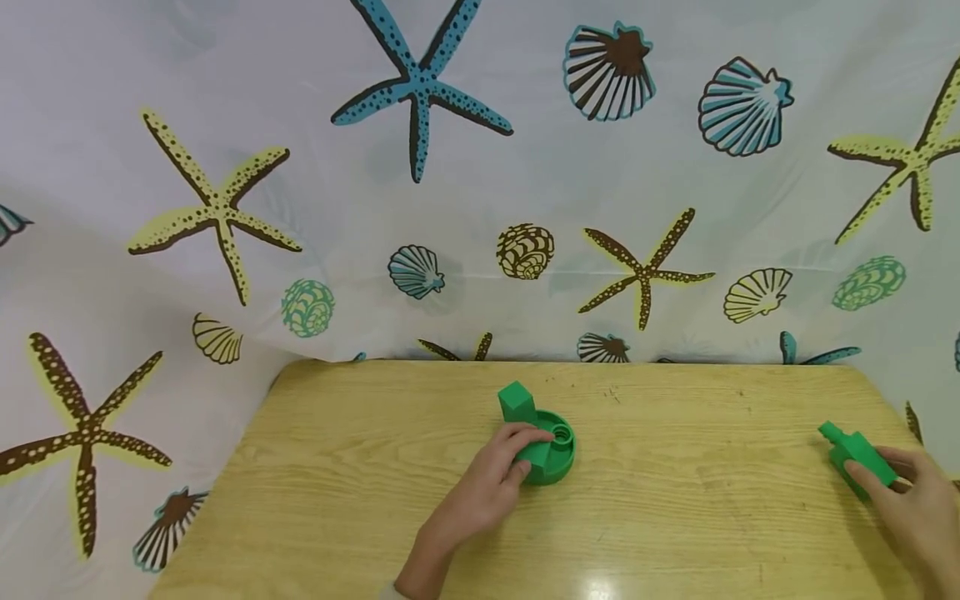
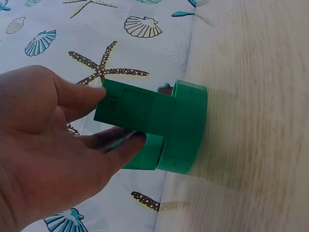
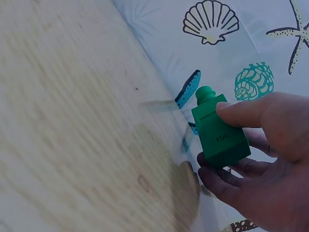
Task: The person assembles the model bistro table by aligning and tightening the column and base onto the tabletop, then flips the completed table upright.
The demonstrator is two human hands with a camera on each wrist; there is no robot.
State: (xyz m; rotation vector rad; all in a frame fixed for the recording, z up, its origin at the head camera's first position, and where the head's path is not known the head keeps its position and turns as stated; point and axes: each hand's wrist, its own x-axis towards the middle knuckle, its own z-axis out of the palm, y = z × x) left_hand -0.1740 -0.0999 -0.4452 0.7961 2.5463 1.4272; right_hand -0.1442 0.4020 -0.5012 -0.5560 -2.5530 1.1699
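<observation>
A green round plastic base (image 1: 562,471) stands on the table, with block-shaped posts rising from its rim and a small ring inside it. My left hand (image 1: 491,475) pinches one of its posts between thumb and fingers. In the left wrist view this post (image 2: 133,106) carries the raised mark 152. Off to the right, my right hand (image 1: 918,500) holds a separate green block (image 1: 862,458) with a narrow round knob at one end. The right wrist view shows the thumb on one face of that block (image 3: 219,137) and fingers beneath; it is held above the table.
The light wooden table (image 1: 675,517) spans the front. Behind it and along both sides hangs a white cloth (image 1: 495,183) printed with starfish and shells, reaching the table's back edge.
</observation>
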